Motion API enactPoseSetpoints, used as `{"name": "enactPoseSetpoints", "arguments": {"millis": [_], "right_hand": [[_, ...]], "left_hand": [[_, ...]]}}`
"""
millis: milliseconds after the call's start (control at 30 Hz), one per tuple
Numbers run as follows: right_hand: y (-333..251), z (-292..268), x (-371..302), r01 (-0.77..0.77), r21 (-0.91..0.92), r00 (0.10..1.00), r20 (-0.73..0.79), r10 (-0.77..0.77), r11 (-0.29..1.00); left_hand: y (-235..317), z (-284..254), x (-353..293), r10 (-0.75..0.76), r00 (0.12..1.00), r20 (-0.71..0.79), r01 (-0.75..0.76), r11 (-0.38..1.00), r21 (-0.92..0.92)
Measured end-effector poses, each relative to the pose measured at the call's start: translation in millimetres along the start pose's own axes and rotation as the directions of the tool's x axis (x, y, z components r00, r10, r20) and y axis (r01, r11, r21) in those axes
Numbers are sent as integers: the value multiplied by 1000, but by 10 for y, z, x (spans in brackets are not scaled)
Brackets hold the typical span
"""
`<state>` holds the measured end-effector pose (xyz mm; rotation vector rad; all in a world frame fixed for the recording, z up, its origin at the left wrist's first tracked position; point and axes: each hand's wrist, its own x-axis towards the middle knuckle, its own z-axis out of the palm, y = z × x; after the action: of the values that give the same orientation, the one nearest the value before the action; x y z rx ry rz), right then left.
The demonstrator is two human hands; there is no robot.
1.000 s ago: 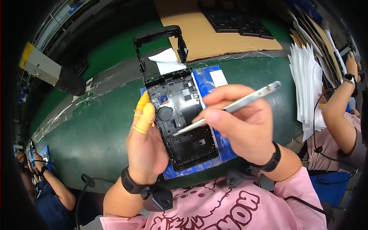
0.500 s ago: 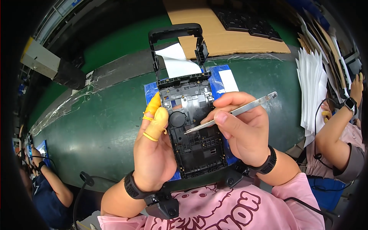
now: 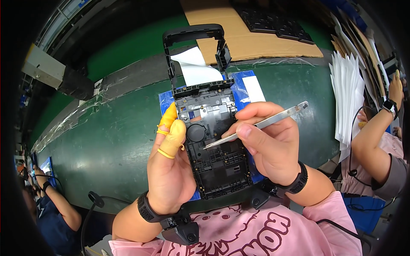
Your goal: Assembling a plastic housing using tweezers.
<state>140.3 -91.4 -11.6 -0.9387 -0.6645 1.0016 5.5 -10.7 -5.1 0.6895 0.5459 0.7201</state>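
Note:
My left hand (image 3: pixel 171 170) grips the left edge of a black plastic housing (image 3: pixel 218 160), with yellow finger cots on its thumb and a finger. The housing has an open frame at its far end, a round recess and small brass-coloured inserts. Between the thumb and fingers of my right hand (image 3: pixel 273 145) is a pair of metal tweezers (image 3: pixel 269 120), closed round its middle. The tips point down-left, over the housing just below the round recess. Whether they touch it or pinch anything is too small to tell. Beneath the housing lies a blue pad (image 3: pixel 241 91).
White paper (image 3: pixel 196 68) lies behind the housing on the green table (image 3: pixel 106 141). Cardboard (image 3: pixel 256 47) with black parts (image 3: pixel 273 25) is at the back. White sheets (image 3: pixel 347 98) stand at the right. Co-workers' arms (image 3: pixel 369 132) show at both sides.
The housing and my left hand have shifted very slightly left. The tweezers' tips moved a little the same way and stay near the round recess. Both grips are unchanged.

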Motion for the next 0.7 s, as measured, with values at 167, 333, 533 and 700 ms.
{"name": "enactPoseSetpoints", "arguments": {"millis": [167,333,533,700], "right_hand": [[22,-2,6,6,6,1000,2,-6,1000],[18,2,14,40,4,999,0,-40,999],[-23,-62,80,-14,195,999,-44,23,981],[-129,-93,101,19,177,994,-110,1,984]], "left_hand": [[4,-5,-1,3,1000,-8,-3,1000,-2],[11,14,-1,1,1000,1,-1,1000,-1],[27,2,16,16,999,40,-17,1000,9],[5,20,27,-11,1000,13,10,998,57]]}}
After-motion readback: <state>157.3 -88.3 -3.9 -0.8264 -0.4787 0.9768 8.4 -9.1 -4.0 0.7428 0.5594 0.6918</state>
